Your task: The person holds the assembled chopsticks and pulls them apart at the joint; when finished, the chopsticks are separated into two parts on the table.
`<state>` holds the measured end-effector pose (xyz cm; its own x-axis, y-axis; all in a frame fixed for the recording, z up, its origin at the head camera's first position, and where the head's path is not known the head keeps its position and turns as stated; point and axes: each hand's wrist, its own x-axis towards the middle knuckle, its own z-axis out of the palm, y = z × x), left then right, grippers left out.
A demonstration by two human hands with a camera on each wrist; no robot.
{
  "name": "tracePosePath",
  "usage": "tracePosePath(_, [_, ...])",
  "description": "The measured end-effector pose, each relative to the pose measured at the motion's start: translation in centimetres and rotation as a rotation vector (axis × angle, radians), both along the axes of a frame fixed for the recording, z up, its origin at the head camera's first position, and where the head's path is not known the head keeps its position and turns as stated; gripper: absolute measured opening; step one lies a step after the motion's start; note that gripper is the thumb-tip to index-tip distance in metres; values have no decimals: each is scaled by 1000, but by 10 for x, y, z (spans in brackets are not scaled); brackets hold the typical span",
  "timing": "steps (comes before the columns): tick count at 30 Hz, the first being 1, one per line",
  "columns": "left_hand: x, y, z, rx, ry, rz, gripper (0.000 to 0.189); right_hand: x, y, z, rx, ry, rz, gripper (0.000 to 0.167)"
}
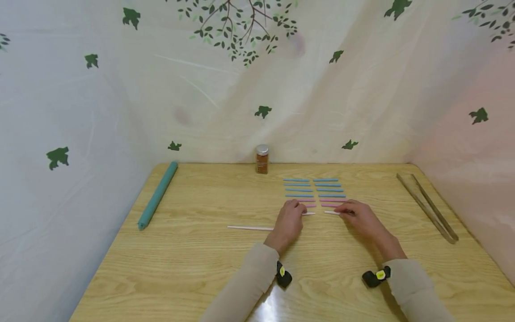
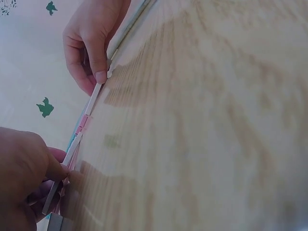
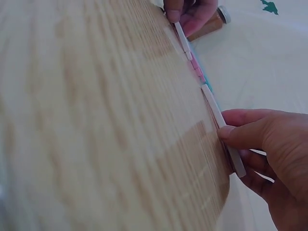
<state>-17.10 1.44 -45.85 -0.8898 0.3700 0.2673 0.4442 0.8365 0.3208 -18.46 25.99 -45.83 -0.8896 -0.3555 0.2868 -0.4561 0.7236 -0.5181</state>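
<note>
A person sits at a wooden counter (image 1: 193,250) walled by pale cloth printed with green leaves. The landmark is a small spice jar (image 1: 262,159) with a silver lid at the far edge.

Nearer the person than the jar, and slightly right of it, short flat sticks lie in two side-by-side columns: blue sticks (image 1: 314,188) closest to the jar, pink sticks (image 1: 331,205) below them. Every stick runs left to right.

Just below the pink ones, each hand holds a white stick. The left hand (image 1: 288,222) pinches the left white stick (image 1: 309,213) between thumb and fingertips, with the stick's free end pointing right. The right hand (image 1: 360,219) pinches the right white stick (image 1: 332,213) the same way, its free end pointing left. The two sticks lie in one line, end towards end, with a small gap between. They sit low on the counter; whether they touch it cannot be told.

A longer white stick (image 1: 249,228) lies further from the jar, just left of the left hand. A teal roll (image 1: 158,195) lies far left of the jar, and wooden tongs (image 1: 427,207) lie far right.
</note>
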Motion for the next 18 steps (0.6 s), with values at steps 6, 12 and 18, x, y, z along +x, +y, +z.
tracePosePath(6, [-1, 1, 0, 8, 11, 2, 21, 1, -1, 1, -6, -17, -3, 16])
tracePosePath(12, [-1, 1, -1, 8, 21, 5, 20, 0, -2, 0, -3, 3, 3, 17])
tracePosePath(18, [-1, 1, 1, -5, 7, 15, 18, 0, -3, 4, 21, 33, -2, 16])
